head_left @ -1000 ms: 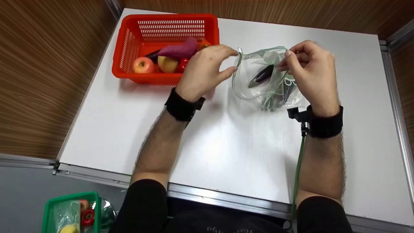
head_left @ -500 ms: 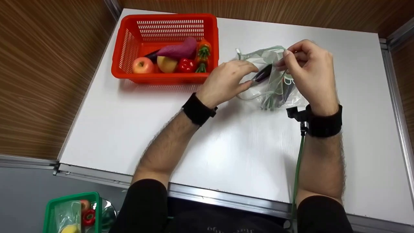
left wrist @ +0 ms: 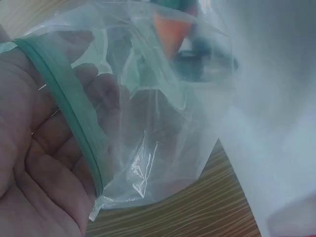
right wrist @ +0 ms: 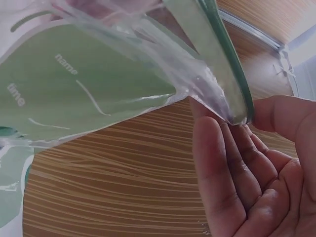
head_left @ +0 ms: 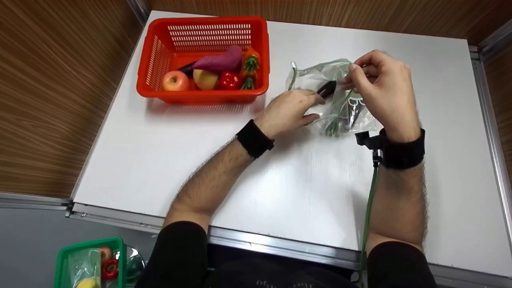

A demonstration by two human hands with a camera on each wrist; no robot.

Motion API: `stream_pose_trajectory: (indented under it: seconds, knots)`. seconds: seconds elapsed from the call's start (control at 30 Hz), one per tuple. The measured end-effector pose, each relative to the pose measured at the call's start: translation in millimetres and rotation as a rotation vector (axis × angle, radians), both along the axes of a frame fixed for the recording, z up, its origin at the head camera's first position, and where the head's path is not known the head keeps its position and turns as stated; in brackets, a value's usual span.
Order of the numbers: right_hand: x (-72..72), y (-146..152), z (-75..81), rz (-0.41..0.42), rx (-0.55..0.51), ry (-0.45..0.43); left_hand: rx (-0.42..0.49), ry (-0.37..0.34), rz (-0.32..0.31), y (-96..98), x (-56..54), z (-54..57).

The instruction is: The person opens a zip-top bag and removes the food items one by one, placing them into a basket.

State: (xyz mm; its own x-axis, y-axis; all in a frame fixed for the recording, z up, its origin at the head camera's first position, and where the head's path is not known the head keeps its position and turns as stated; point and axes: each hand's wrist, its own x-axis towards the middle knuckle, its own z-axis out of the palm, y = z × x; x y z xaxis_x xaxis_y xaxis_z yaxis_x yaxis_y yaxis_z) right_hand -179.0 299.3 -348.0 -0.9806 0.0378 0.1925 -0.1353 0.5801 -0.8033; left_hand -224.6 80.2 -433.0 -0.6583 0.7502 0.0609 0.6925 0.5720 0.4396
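Observation:
A clear zip bag (head_left: pixel 342 100) with a green zip edge lies on the white table. My right hand (head_left: pixel 386 90) pinches its rim between thumb and fingers; the right wrist view shows the thumb against the green zip (right wrist: pixel 237 74). At the bag's mouth is my left hand (head_left: pixel 289 112), thumb apart from the loosely bent fingers. In the left wrist view, the green zip strip (left wrist: pixel 69 103) crosses this hand, whose fingertips show through the plastic. Inside the bag are a dark eggplant (head_left: pixel 328 89) and something with green stalks (head_left: pixel 333 128). A blurred orange piece (left wrist: pixel 170 34) also shows through.
A red basket (head_left: pixel 200 96) stands at the back left with an apple (head_left: pixel 176 81), a purple sweet potato (head_left: pixel 220 62), a red pepper (head_left: pixel 229 81) and other produce. Below the table's front left is a green basket (head_left: pixel 60 264). Wood panels (head_left: pixel 320 16) border the table.
My left hand has moved right and toward the table's front, from the bag's left rim to its mouth over the eggplant. The right hand keeps its pinch in nearly the same place.

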Motion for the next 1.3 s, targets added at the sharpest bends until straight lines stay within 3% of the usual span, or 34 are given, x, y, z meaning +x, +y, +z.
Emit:
stream_pose_trajectory:
  seconds: [0.27, 0.5, 0.8, 0.9, 1.07, 1.3]
  knots:
    - [2.1, -4, -0.8, 0.048, -0.003, -0.009, -0.047, -0.037, -0.002, -0.5, -4.4, -7.9]
    - [8.1, -13, 3.6, 0.11, -0.111, 0.021, -0.069, -0.038, 0.047, -14.0, -8.9, 1.0]
    - [17.3, -26, 6.2, 0.215, -0.268, 0.022, -0.051, 0.046, 0.071, -25.0, -6.6, 8.9]
    - [15.8, -25, 4.4, 0.197, -0.234, 0.009, -0.063, 0.056, 0.058, -19.8, -3.2, 4.3]
    - [8.7, -20, -0.5, 0.121, -0.084, -0.035, -0.098, 0.068, 0.019, -4.2, 0.0, -12.1]
    - [4.8, -17, -2.5, 0.127, 0.004, -0.081, -0.227, 0.15, -0.139, 4.8, 2.2, -26.3]
